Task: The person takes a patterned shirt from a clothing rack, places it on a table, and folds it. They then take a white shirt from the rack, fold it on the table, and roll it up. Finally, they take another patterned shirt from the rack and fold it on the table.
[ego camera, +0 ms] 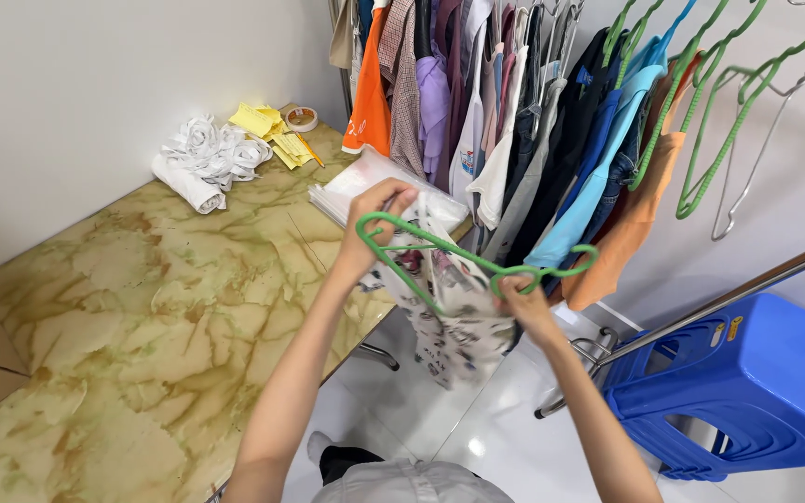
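Observation:
A green plastic hanger (440, 244) lies sideways in the air between my hands. My left hand (375, 216) grips its wide end together with the top of a white patterned garment (454, 312). My right hand (524, 303) is closed on the hanger near its hook and on the garment's cloth. The garment hangs down below the hanger, beside the table's edge. A sheet of clear plastic shows behind my left hand.
A marble-patterned table (142, 307) holds crumpled white cloth (207, 160), yellow papers (267, 126), a tape roll (302, 118) and clear bags (365, 182). A rack of hung clothes (514, 102) and empty green hangers (719, 102) stands behind. Blue stools (738, 391) at right.

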